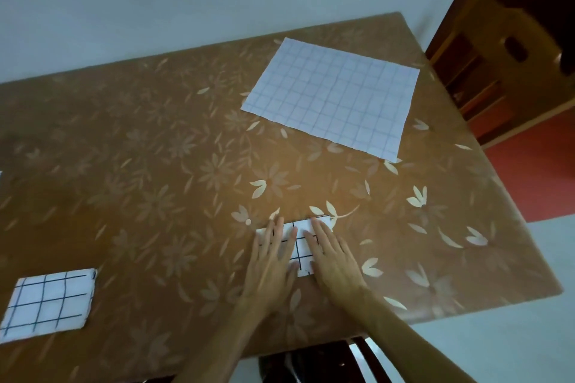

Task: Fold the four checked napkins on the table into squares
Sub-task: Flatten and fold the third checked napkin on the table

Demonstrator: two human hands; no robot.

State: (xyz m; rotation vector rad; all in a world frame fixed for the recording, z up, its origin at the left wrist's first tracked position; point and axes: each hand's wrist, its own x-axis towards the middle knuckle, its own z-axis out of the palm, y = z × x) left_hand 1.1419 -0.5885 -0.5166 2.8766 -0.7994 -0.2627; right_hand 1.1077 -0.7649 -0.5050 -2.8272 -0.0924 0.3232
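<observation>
Folded white napkin with bold dark checks [301, 246] lies near the near edge of the brown flower-patterned bench [140, 165], right of centre. The left hand [272, 264] and right hand [333, 261] press it flat, fingers straight, gripping nothing. A second folded white checked napkin [46, 301] sits by the near left corner. A larger unfolded napkin with faint checks [333, 99] lies flat toward the far right corner.

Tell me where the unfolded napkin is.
Head view: the unfolded napkin lies at the far right of the table, near the wooden chair, beyond the folded napkin under the left hand and right hand.
</observation>
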